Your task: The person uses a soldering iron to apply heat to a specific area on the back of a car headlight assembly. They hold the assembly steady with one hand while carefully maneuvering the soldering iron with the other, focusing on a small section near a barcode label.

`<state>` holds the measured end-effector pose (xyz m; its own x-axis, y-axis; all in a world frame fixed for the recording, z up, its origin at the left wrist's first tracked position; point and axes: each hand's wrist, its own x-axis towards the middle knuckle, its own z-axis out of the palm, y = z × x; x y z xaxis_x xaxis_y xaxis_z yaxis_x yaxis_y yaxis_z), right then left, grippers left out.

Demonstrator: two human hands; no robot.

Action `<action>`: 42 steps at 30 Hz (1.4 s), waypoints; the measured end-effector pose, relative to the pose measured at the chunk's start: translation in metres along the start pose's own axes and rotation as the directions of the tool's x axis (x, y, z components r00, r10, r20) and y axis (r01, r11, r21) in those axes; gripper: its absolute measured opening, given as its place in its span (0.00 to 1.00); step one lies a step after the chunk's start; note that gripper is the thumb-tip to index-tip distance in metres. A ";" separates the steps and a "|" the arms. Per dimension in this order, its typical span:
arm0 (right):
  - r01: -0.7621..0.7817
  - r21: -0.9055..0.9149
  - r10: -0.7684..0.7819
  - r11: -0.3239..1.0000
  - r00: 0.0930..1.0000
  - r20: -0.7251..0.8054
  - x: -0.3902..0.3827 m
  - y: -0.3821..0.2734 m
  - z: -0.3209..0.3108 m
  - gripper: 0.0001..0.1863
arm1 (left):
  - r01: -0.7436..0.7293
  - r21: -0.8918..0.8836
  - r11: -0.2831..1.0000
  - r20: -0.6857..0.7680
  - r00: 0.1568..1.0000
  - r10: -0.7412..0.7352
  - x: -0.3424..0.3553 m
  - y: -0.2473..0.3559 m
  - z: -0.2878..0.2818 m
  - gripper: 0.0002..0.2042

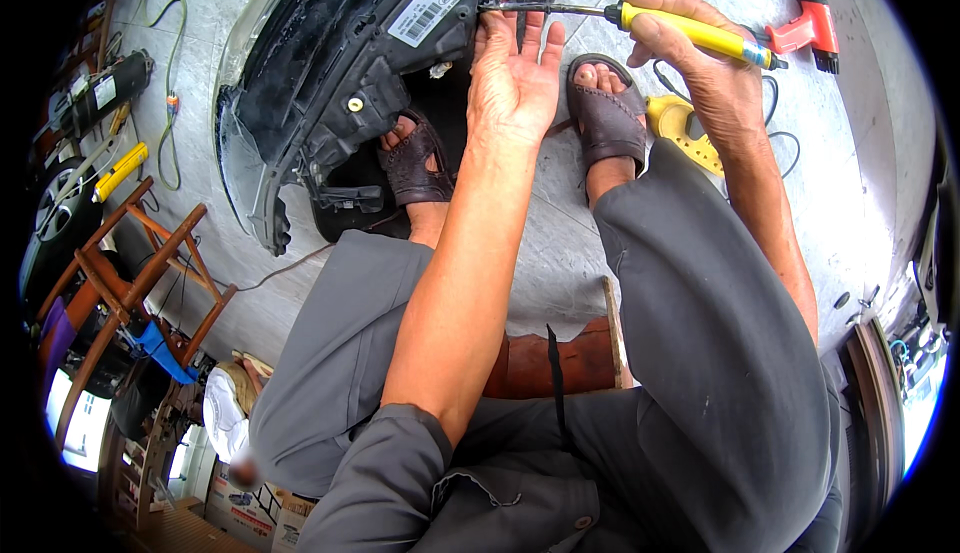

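Note:
A large black car headlight [378, 73] with a clear lens rim and a white barcode label [424, 12] lies at the top, over the floor and near my feet. My left hand [512, 93] is palm up at the headlight's right edge, thumb against the housing, with the outer fingers stretched out. My right hand [690, 45] grips a yellow-handled soldering iron [700, 33]. Its long metal shaft points left across my left fingertips, and the tip meets the housing by a bracket. The exact contact of tip and fingertips is too small to tell.
A red-and-black power tool [806, 29] lies at the upper right. Beside my right sandal [607, 113] is a yellow perforated object [684, 133] with a thin cable. Wooden stool frames [150, 263], cables and a yellow tool [121, 172] are on the left. Another person [228, 408] is at lower left.

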<state>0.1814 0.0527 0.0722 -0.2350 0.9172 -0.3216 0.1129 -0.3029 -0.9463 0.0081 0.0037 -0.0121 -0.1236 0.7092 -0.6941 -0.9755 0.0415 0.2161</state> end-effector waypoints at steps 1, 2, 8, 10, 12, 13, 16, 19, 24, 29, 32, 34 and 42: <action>-0.003 -0.005 0.003 1.000 1.000 -0.003 0.000 0.000 0.000 0.16 | 0.000 -0.001 1.000 0.000 1.000 0.000 0.000 0.000 0.000 0.13; -0.001 -0.008 0.001 1.000 1.000 -0.003 0.000 -0.001 0.000 0.16 | 0.001 -0.001 1.000 0.000 1.000 -0.001 0.000 0.000 0.001 0.13; 0.000 -0.028 -0.001 1.000 1.000 -0.003 0.001 -0.001 0.001 0.16 | 0.004 -0.006 1.000 0.002 1.000 -0.004 0.000 0.000 0.001 0.13; 0.001 -0.038 -0.001 0.999 1.000 -0.004 0.001 -0.001 0.001 0.16 | 0.003 -0.007 1.000 0.010 1.000 -0.003 0.000 0.000 0.000 0.13; -0.005 -0.036 0.004 0.999 1.000 -0.010 0.000 -0.002 0.001 0.16 | 0.001 -0.004 1.000 0.021 1.000 -0.001 0.000 0.000 0.000 0.13; -0.007 -0.034 0.007 0.999 1.000 -0.012 0.001 -0.002 0.001 0.16 | 0.002 -0.006 1.000 0.020 1.000 -0.002 0.000 0.000 0.000 0.13; 0.003 -0.035 -0.003 0.999 1.000 -0.012 0.000 -0.001 0.002 0.16 | 0.004 -0.008 1.000 0.018 1.000 -0.004 0.001 0.000 0.000 0.13; 0.005 -0.024 -0.005 1.000 1.000 -0.016 -0.001 -0.001 0.002 0.16 | 0.004 -0.001 1.000 0.015 1.000 -0.004 0.001 0.000 -0.001 0.14; 0.003 -0.010 -0.003 1.000 1.000 -0.009 -0.001 -0.001 0.002 0.17 | 0.003 0.012 1.000 0.020 1.000 -0.003 0.001 0.001 -0.002 0.14; 0.007 -0.026 -0.007 1.000 1.000 -0.005 0.000 -0.001 0.001 0.17 | 0.003 0.018 1.000 0.015 1.000 -0.003 0.001 0.001 -0.002 0.14; -0.006 -0.016 0.006 1.000 1.000 -0.008 -0.001 -0.002 0.001 0.17 | -0.012 0.041 0.999 0.043 0.999 0.011 0.002 -0.001 -0.005 0.16; -0.024 -0.023 0.023 0.999 0.999 -0.022 -0.002 -0.004 0.001 0.16 | -0.020 0.049 0.999 0.059 0.998 0.017 0.003 -0.001 -0.006 0.17; -0.010 -0.015 0.010 1.000 1.000 -0.004 -0.002 -0.004 0.001 0.16 | -0.003 0.007 1.000 0.048 0.999 0.003 0.003 0.000 -0.006 0.16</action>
<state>0.1803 0.0519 0.0766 -0.2300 0.9153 -0.3306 0.1299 -0.3078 -0.9425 0.0070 0.0016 -0.0184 -0.1175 0.7421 -0.6600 -0.9738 0.0442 0.2232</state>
